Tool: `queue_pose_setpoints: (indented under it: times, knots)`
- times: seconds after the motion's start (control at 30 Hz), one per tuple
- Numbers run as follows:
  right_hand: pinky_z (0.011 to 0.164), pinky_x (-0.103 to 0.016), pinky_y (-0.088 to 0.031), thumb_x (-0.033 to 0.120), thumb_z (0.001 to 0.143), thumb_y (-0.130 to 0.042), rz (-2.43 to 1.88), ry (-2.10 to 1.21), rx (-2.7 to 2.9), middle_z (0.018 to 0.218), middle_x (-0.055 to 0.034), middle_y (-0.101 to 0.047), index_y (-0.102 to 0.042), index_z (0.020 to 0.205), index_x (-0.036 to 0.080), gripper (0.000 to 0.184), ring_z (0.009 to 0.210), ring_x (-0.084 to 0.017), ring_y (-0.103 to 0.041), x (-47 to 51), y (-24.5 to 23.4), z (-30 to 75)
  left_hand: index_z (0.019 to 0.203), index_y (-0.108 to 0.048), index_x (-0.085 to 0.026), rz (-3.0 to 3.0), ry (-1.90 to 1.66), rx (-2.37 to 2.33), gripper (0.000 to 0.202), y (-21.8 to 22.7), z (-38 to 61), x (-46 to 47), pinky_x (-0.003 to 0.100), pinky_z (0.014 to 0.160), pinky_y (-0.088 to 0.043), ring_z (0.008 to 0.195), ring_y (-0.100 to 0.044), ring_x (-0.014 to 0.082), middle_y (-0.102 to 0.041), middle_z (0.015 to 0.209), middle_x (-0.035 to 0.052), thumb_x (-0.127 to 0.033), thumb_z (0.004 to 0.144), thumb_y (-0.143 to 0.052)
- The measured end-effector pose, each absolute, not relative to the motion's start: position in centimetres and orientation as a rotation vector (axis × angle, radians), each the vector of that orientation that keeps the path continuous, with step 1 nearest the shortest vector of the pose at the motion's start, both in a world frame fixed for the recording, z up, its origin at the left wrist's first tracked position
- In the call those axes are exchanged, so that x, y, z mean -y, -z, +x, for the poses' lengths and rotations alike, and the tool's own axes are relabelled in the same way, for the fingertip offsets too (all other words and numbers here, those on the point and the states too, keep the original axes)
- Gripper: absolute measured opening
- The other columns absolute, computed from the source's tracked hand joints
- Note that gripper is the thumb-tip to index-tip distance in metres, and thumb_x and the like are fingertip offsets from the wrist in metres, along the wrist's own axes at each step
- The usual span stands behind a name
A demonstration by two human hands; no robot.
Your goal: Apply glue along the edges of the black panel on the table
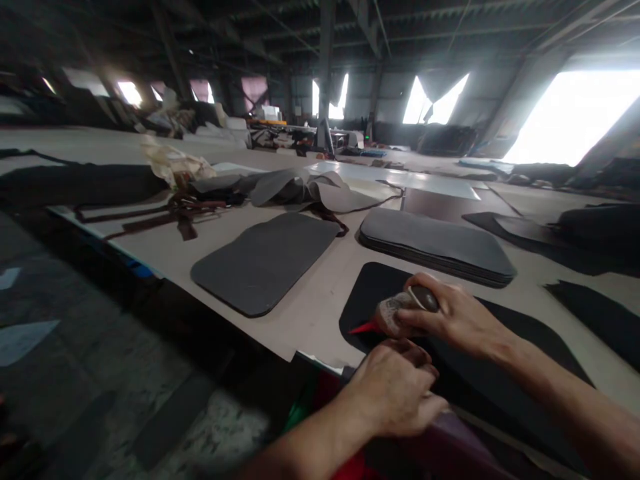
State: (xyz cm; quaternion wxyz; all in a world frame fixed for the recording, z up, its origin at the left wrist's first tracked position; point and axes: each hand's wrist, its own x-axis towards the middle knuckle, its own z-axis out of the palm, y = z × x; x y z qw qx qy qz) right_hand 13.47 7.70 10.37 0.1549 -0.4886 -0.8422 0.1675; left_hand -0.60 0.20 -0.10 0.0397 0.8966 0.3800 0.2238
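Observation:
My right hand [457,317] is wrapped round a stained squeeze bottle [393,317] that lies tilted in the grip. Its pointed red nozzle [365,327] aims left and down, close to the left end of a black round-cornered sheet [373,287]. Whether the tip touches the sheet I cannot tell. Just below the bottle is my left hand [393,387], fingers curled in at the near edge of the black sheet. What those fingers hold, if anything, is hidden. Both forearms cover part of the sheet.
A grey rounded sheet [267,260] lies left on the table [313,313], near its edge. Behind the black sheet is a stack of grey sheets [435,243]. Crumpled grey offcuts [300,190] and brown strips [170,217] lie farther back. Dark material [600,317] is at right.

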Motion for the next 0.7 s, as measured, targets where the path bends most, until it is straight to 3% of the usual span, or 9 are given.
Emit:
queue_pose_setpoints:
  times: [0.13,0.37,0.7]
  knots:
    - [0.063,-0.028,-0.033,0.055,0.081,-0.065,-1.375,-0.317,2.475,0.085,-0.0003,-0.065,-0.061,0.099,0.024,0.036,0.075,-0.018,-0.057,-8.7,-11.2,12.8,0.11,-0.069,-0.017,2.741,-0.694,-1.169,0.03,0.3,-0.6,-0.3,0.037,0.104,-0.046,0.109,-0.058,0.0245,-0.064,0.111,0.0056,-0.045,0.1,-0.071]
    - [0.063,-0.029,-0.031,0.056,0.085,-0.06,-1.454,-0.076,2.454,0.091,-0.0017,-0.066,-0.06,0.101,0.024,0.035,0.075,-0.019,-0.056,-11.8,-11.5,12.7,0.104,-0.066,-0.019,2.74,-0.71,-1.209,0.027,0.4,-0.5,-0.1,0.037,0.092,-0.048,0.103,-0.056,0.0228,-0.061,0.108,0.0009,-0.045,0.098,-0.072]
    - [0.061,-0.031,-0.028,0.056,0.086,-0.055,-1.653,0.083,2.349,0.101,-0.0071,-0.066,-0.057,0.102,0.022,0.038,0.082,-0.023,-0.059,-16.4,-11.6,12.4,0.104,-0.067,-0.018,2.705,-0.706,-1.187,0.027,0.6,-0.6,-0.1,0.036,0.096,-0.046,0.105,-0.055,0.0248,-0.062,0.105,0.0055,-0.044,0.1,-0.071]
